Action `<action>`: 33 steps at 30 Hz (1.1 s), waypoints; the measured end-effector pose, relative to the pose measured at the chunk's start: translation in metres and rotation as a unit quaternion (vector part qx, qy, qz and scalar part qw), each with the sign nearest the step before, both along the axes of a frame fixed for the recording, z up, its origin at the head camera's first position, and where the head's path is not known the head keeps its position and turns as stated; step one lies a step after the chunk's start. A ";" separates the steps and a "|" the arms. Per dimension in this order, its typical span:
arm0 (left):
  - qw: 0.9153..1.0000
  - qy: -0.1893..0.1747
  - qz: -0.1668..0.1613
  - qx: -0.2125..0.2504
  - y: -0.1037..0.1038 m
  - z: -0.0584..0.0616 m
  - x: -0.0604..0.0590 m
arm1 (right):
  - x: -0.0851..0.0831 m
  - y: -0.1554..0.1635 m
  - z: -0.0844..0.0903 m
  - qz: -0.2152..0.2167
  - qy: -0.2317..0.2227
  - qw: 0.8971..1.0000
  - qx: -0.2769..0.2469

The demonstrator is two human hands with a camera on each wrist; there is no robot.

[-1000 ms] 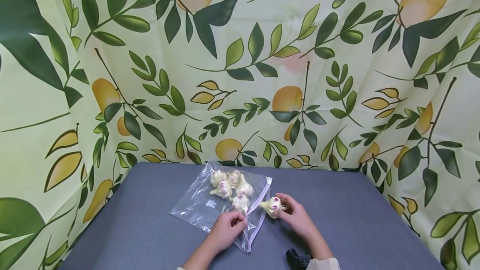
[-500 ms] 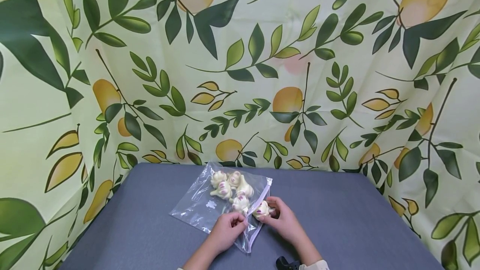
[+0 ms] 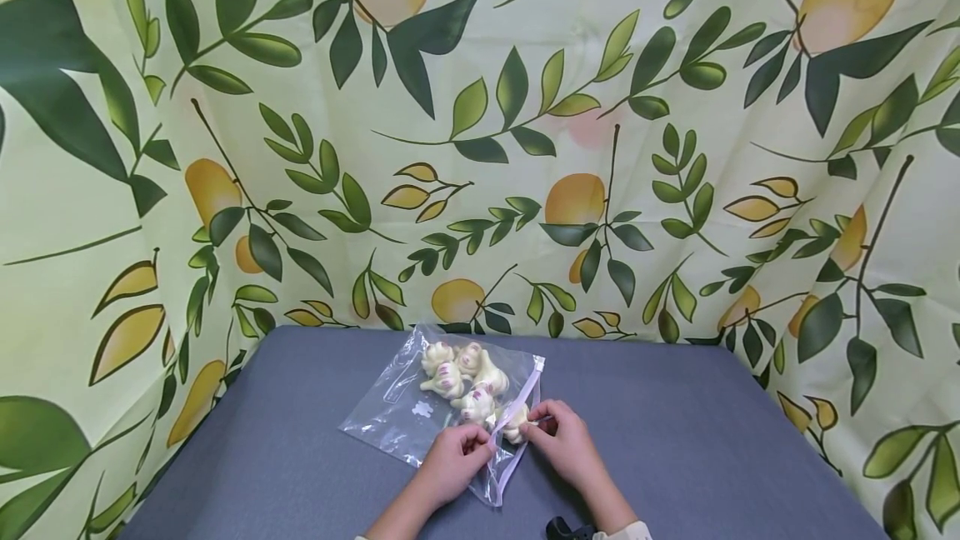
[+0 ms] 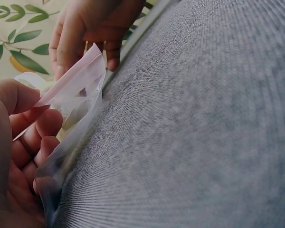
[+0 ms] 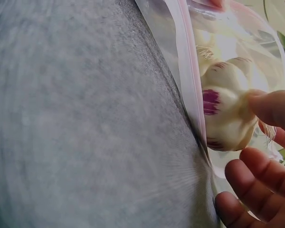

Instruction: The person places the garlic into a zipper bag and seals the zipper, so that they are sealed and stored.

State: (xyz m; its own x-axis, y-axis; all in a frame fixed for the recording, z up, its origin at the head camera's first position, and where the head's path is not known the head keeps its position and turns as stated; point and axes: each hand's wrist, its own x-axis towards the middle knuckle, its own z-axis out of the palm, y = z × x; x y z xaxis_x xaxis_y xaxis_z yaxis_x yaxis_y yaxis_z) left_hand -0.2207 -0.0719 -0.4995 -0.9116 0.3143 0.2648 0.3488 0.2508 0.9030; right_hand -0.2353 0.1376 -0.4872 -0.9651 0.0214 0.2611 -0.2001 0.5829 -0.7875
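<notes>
A clear zip bag point(image 3: 390, 427) with a pale pink zip strip lies flat, holding several white garlic bulbs point(image 3: 447, 380) with purple marks. My left hand point(image 3: 450, 465) pinches the strip at the bag's mouth between thumb and finger, lifting that edge, as the left wrist view shows. Another garlic bulb point(image 5: 230, 104) sits at the mouth, its front part behind the strip. My right hand point(image 3: 564, 444) holds this bulb by its root end, thumb on its side; the other fingers spread below it in the right wrist view.
The bag rests on a grey cloth-covered table point(image 3: 675, 423). A curtain point(image 3: 480, 190) printed with fruit and leaves hangs behind the table and along both sides. A black device point(image 3: 566, 529) sits at my right wrist.
My right hand has moved left, carrying the garlic bulb from beside the bag into its mouth. A bulb inside has shifted slightly left. My left hand stays on the strip.
</notes>
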 end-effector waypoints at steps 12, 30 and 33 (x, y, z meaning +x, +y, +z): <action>1.000 0.010 0.002 -0.008 0.000 -0.001 -0.001 | 0.000 -0.007 -0.004 0.033 0.007 0.999 -0.024; 0.996 0.059 0.018 -0.060 0.012 0.003 0.004 | 0.010 -0.009 -0.004 0.161 0.000 0.982 0.095; 0.990 0.097 0.041 -0.090 0.015 0.005 0.005 | 0.009 -0.009 -0.003 0.174 -0.010 0.980 0.097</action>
State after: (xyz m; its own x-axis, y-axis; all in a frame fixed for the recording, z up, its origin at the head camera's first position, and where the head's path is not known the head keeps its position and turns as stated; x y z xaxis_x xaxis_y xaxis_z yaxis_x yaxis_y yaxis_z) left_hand -0.2155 -0.0573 -0.4945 -0.8737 0.2991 0.3837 0.4829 0.4366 0.7591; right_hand -0.2259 0.1290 -0.4900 -0.9103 -0.3575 0.2085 -0.3984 0.6208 -0.6752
